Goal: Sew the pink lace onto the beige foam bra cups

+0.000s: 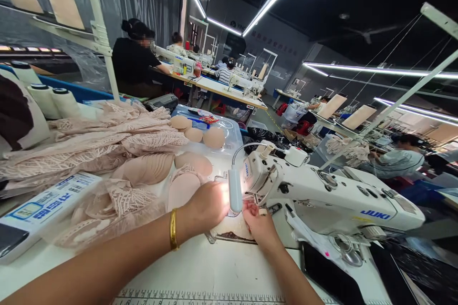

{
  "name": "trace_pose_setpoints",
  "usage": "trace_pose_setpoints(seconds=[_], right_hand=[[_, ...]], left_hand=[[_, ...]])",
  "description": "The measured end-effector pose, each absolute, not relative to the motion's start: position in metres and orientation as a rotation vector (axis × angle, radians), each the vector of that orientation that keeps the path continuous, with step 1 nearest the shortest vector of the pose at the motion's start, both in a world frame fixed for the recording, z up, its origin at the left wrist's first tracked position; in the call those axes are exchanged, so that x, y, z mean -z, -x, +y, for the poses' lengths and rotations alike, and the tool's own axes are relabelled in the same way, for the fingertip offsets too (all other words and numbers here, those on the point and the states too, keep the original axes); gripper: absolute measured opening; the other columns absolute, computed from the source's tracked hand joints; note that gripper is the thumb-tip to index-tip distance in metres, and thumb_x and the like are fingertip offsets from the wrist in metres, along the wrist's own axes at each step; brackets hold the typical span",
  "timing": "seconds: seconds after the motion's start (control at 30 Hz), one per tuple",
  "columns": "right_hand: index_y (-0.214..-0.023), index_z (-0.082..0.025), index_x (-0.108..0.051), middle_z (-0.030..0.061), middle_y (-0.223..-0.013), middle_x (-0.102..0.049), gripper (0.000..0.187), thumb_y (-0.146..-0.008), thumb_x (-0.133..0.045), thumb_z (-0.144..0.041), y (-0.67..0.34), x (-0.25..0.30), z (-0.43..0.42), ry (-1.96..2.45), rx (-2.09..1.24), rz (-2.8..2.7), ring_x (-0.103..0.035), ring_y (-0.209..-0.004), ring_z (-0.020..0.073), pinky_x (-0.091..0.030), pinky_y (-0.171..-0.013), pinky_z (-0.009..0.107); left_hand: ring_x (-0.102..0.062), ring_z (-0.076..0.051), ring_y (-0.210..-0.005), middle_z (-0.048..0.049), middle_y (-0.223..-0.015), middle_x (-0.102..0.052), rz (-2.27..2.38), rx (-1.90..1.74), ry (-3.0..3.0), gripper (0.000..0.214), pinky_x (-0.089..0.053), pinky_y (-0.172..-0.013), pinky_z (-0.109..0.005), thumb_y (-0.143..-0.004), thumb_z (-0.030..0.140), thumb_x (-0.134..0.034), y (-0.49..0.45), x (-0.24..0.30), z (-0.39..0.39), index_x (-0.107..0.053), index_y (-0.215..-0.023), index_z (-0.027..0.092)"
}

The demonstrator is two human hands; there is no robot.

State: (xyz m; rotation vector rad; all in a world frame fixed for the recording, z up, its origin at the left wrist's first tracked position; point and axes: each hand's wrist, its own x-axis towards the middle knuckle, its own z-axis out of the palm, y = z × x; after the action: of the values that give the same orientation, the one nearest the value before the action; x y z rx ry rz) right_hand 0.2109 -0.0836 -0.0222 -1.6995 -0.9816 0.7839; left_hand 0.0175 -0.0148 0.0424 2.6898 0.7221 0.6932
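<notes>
My left hand [209,206], with a gold bracelet [173,229] at the wrist, is curled closed beside the needle area of a white sewing machine [322,190]. Its fingertips are hidden by the glare and the lamp head [234,190], so what it grips cannot be made out. Just right of the lamp, my right hand [256,221] has its fingers bent together near the presser foot; anything between them is too small to tell. A beige bra cup with lace [183,188] lies against the far side of my left hand, partly covered by it.
Lace fabric pieces [93,133] and stacked beige cups [145,169] fill the left side. Behind them sits a clear plastic lid [231,128] with loose cups. A black phone [331,271] lies at right, a ruler strip [200,296] along the front edge. Other people sew further back.
</notes>
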Motion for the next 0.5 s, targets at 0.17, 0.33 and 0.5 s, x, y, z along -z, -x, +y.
trace_pose_setpoints(seconds=[0.17,0.33,0.5], right_hand=[[-0.089,-0.025,-0.06,-0.007,-0.068,-0.056,0.022,-0.074,-0.069,-0.037,-0.244,0.013,-0.104,1.601,-0.835,-1.053,-0.039,-0.047,0.0104,-0.032,-0.046,0.024],[-0.087,-0.026,-0.055,-0.0051,-0.075,-0.054,0.018,-0.077,-0.063,-0.037,-0.256,0.015,-0.118,1.61,-0.751,-1.109,-0.046,-0.055,0.0138,-0.037,-0.05,0.026],[-0.085,-0.025,-0.058,0.0006,-0.08,-0.061,0.02,-0.072,-0.062,-0.039,-0.255,0.023,-0.126,1.652,-0.622,-1.214,-0.06,-0.073,0.0219,-0.049,-0.069,0.034]], left_hand=[[-0.061,-0.026,-0.077,-0.0067,-0.084,-0.07,0.929,-0.172,-2.931,0.006,-0.039,-0.068,-0.035,-0.084,0.017,-0.072,0.027,-0.107,-0.024,-0.068,-0.08,0.018],[-0.065,-0.034,-0.094,-0.0124,-0.103,-0.072,1.086,0.114,-2.897,0.028,-0.046,-0.087,-0.045,-0.076,0.029,-0.088,0.068,-0.098,-0.043,-0.073,-0.096,0.016],[-0.065,-0.036,-0.101,-0.0166,-0.11,-0.07,1.111,-0.058,-2.866,0.016,-0.046,-0.093,-0.051,-0.092,0.017,-0.062,0.077,-0.052,-0.05,-0.071,-0.104,0.012]])
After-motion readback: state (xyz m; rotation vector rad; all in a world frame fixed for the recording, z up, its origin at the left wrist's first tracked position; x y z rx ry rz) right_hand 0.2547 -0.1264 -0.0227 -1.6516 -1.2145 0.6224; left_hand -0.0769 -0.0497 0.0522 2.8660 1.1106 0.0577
